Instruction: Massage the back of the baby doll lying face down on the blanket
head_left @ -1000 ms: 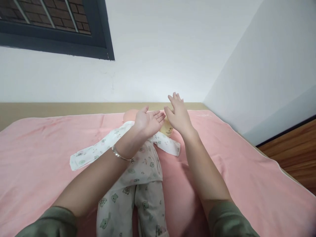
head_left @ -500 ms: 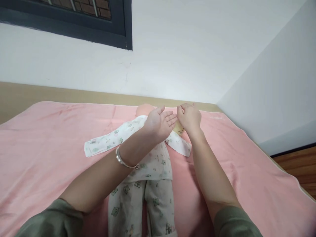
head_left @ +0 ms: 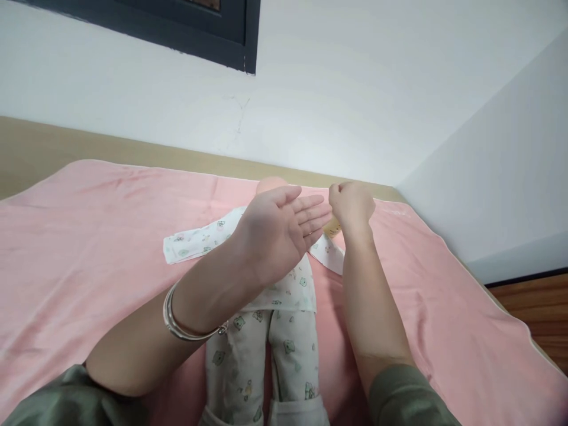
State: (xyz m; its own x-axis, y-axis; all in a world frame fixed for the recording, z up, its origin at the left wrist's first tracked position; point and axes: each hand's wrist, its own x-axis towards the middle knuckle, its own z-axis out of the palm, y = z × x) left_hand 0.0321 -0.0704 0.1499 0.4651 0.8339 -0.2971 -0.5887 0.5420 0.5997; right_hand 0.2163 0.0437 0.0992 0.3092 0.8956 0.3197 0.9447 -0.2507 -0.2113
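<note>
Grip open and bare on the left hand (head_left: 277, 234); the right hand (head_left: 354, 207) is curled, contents unclear. Patterned top (head_left: 306, 290) and trousers (head_left: 290, 349) lie laid out

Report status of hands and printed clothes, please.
Left hand open, right hand curled. Printed clothes on pink sheet. Left forearm partly covers them.

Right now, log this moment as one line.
left hand: open, palm showing | right hand: curled, inside hidden | yellow item: between hands, partly hidden | printed clothes: on pink cloth
</note>
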